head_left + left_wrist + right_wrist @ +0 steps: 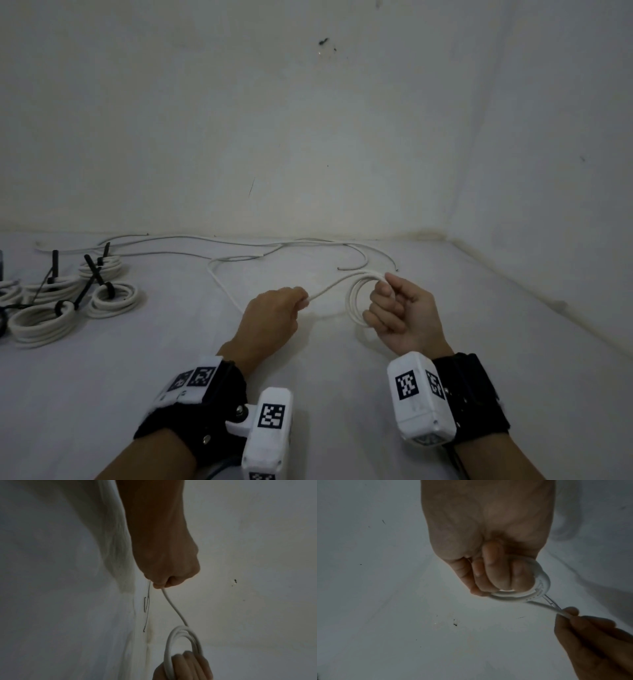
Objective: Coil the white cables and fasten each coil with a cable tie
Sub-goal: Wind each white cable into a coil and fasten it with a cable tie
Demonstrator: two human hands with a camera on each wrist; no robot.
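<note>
My right hand [397, 308] grips a small coil of white cable [358, 298] above the white surface, fingers curled through its loops [539, 588]. A strand [325, 291] runs from the coil's top to my left hand [274, 311], which pinches it in a closed fist [164, 582]. Beyond the left hand the same cable [219, 274] trails away over the surface toward the back wall. The left wrist view shows the coil [181, 642] below the fist, held by the right hand's fingers [187, 660].
Several finished white coils [113, 299] fastened with black cable ties [96, 274] lie at the left. More loose white cables [191, 240] run along the foot of the back wall. A wall [548, 171] closes in on the right.
</note>
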